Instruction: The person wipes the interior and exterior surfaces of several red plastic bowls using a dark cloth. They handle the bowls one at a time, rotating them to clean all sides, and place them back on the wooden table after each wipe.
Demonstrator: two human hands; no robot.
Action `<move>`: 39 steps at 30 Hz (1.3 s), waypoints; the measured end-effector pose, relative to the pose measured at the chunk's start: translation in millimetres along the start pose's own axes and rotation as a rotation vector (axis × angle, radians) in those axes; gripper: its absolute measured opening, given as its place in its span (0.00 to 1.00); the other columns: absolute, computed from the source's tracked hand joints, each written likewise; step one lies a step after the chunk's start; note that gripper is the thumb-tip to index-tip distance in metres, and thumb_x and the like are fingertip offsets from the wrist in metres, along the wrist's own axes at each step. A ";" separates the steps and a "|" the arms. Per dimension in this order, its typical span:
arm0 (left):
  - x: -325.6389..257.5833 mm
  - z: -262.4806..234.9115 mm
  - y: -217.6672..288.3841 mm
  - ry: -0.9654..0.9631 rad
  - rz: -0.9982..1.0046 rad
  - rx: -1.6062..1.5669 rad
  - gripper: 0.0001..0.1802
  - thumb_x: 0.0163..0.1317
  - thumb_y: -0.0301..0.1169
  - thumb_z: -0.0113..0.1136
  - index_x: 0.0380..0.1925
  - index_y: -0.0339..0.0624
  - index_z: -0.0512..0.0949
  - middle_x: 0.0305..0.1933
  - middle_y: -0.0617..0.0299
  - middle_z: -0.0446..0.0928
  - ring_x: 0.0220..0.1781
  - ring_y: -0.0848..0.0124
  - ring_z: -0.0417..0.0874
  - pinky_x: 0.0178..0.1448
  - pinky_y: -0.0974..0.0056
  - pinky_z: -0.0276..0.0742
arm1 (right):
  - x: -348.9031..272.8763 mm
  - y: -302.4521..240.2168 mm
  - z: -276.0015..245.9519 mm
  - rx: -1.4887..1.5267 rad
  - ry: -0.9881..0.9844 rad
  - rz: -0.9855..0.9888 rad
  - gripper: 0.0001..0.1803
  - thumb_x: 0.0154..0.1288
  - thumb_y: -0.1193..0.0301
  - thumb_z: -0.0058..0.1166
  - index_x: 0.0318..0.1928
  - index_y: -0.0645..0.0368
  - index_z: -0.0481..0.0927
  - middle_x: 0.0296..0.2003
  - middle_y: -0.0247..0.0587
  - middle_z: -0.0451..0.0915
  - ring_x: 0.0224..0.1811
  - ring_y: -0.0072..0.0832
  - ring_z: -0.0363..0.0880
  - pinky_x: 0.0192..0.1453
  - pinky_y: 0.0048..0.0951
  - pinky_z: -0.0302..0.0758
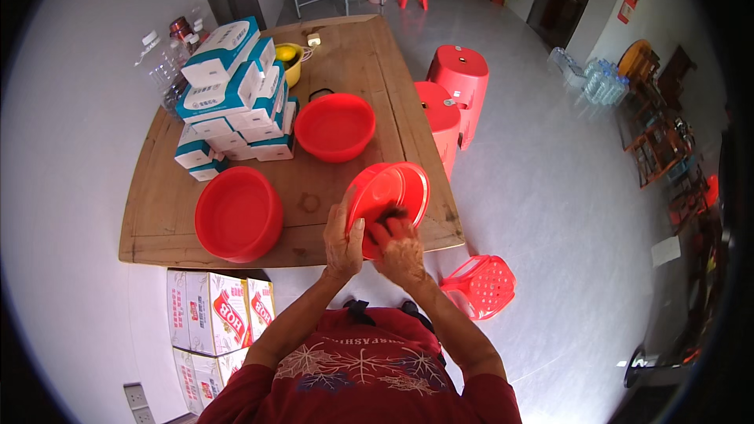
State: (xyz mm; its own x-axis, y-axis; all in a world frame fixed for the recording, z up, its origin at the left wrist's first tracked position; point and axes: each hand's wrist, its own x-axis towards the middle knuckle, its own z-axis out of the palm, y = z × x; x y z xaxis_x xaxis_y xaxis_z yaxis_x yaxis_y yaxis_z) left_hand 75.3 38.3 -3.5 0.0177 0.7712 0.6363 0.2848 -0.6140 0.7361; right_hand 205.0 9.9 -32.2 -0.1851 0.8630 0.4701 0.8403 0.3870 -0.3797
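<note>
A red plastic basin point(383, 182) is tilted toward me at the table's near right edge. My left hand point(344, 242) grips its left side, the thumb near the rim. Inside the basin, my right hand point(402, 253) has its fingers bent around a small dark thing point(391, 213), too blurred to tell its kind. Two more red basins rest upright on the tabletop: one basin point(239, 214) to the left, nearer me, and another basin point(335, 127) farther back, just beyond the tilted one.
Stacked white-and-teal boxes point(224, 100) stand on the wooden table point(314, 228) at the left, beside a yellow container point(292, 74) and clear bottles point(153, 55). Red stools point(459, 71) line the table's right side. A lower red stool point(481, 286) is near my right; cartons point(212, 314) sit below left.
</note>
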 end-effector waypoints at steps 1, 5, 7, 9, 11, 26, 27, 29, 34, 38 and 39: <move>1.4 -0.3 1.2 -0.013 0.021 0.021 0.26 0.62 0.30 0.47 0.60 0.30 0.66 0.45 0.46 0.74 0.45 0.57 0.76 0.52 0.58 0.71 | -2.1 -4.9 0.2 0.199 -0.022 0.005 0.21 0.46 0.70 0.58 0.45 0.54 0.77 0.42 0.44 0.73 0.47 0.43 0.71 0.50 0.48 0.69; 4.5 -5.9 0.3 -0.030 -0.088 -0.050 0.24 0.65 0.30 0.45 0.59 0.30 0.67 0.51 0.44 0.74 0.53 0.56 0.76 0.58 0.58 0.69 | -8.6 -22.2 -15.9 0.379 -0.034 -0.052 0.27 0.43 0.69 0.62 0.50 0.53 0.76 0.45 0.46 0.73 0.48 0.45 0.71 0.52 0.47 0.70; 8.2 -6.4 0.7 -0.030 -0.134 -0.125 0.23 0.66 0.29 0.43 0.59 0.30 0.68 0.55 0.44 0.73 0.56 0.55 0.75 0.61 0.59 0.67 | -12.4 -22.9 -16.1 0.216 -0.024 -0.095 0.29 0.45 0.68 0.63 0.52 0.52 0.76 0.48 0.48 0.73 0.48 0.47 0.72 0.53 0.46 0.71; 17.0 -10.0 -1.9 -0.083 -0.216 -0.149 0.23 0.68 0.33 0.44 0.59 0.32 0.68 0.59 0.45 0.72 0.60 0.57 0.73 0.64 0.60 0.65 | -16.0 -8.5 -15.4 0.061 0.001 -0.154 0.25 0.44 0.67 0.64 0.48 0.48 0.78 0.43 0.42 0.74 0.45 0.40 0.73 0.47 0.43 0.71; 30.0 -15.4 -1.6 -0.130 -0.305 -0.211 0.23 0.69 0.35 0.45 0.59 0.33 0.68 0.59 0.45 0.72 0.60 0.58 0.73 0.65 0.60 0.65 | -14.1 7.5 -21.7 -0.043 -0.013 -0.233 0.21 0.45 0.66 0.62 0.45 0.46 0.79 0.39 0.37 0.74 0.42 0.36 0.73 0.45 0.41 0.70; -2.5 -19.9 15.4 -0.085 -0.304 -0.270 0.31 0.65 0.28 0.47 0.66 0.32 0.55 0.65 0.47 0.63 0.66 0.61 0.65 0.68 0.60 0.58 | -8.9 2.2 -16.1 0.175 -0.059 -0.326 0.23 0.44 0.71 0.61 0.46 0.52 0.78 0.39 0.43 0.73 0.44 0.41 0.73 0.46 0.41 0.73; -1.4 -20.5 13.5 -0.107 -0.285 -0.287 0.29 0.65 0.28 0.47 0.66 0.31 0.56 0.65 0.47 0.64 0.65 0.61 0.65 0.68 0.60 0.59 | -8.9 12.6 -19.9 0.054 -0.063 -0.316 0.23 0.45 0.70 0.60 0.47 0.52 0.78 0.41 0.43 0.73 0.46 0.41 0.72 0.48 0.41 0.72; 0.1 -19.6 12.3 -0.113 -0.278 -0.295 0.28 0.66 0.28 0.46 0.65 0.31 0.58 0.64 0.47 0.65 0.65 0.61 0.66 0.68 0.61 0.59 | -2.4 29.0 -25.4 -0.189 -0.071 -0.289 0.25 0.46 0.68 0.58 0.50 0.51 0.76 0.44 0.44 0.72 0.50 0.42 0.69 0.51 0.42 0.70; -1.6 -12.1 13.7 0.009 -0.318 -0.352 0.25 0.67 0.29 0.45 0.63 0.32 0.61 0.64 0.47 0.66 0.65 0.61 0.67 0.67 0.61 0.60 | -0.2 31.8 -11.9 -0.329 -0.055 -0.254 0.24 0.51 0.67 0.54 0.52 0.52 0.75 0.46 0.47 0.72 0.50 0.45 0.68 0.51 0.44 0.69; -1.5 -10.9 13.8 -0.002 -0.220 -0.161 0.25 0.67 0.30 0.45 0.63 0.33 0.62 0.62 0.48 0.68 0.63 0.61 0.69 0.67 0.61 0.62 | -13.4 -2.2 -11.8 0.050 -0.204 -0.144 0.28 0.46 0.74 0.59 0.53 0.57 0.74 0.50 0.51 0.71 0.52 0.45 0.69 0.53 0.42 0.71; -2.7 -11.3 11.4 -0.009 -0.208 -0.160 0.25 0.67 0.31 0.45 0.63 0.33 0.62 0.61 0.48 0.68 0.62 0.62 0.69 0.66 0.61 0.62 | -13.9 -12.8 -14.1 0.219 -0.218 -0.110 0.29 0.45 0.75 0.60 0.53 0.58 0.74 0.50 0.51 0.71 0.52 0.46 0.69 0.53 0.42 0.71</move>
State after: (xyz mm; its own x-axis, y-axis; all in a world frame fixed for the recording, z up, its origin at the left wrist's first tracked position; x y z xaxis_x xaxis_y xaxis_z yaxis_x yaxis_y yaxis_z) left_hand 67.7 27.4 5.8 -0.0167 0.8846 0.4660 0.1283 -0.4603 0.8784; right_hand 204.0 -11.6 -22.6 -0.3931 0.8524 0.3449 0.6843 0.5217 -0.5095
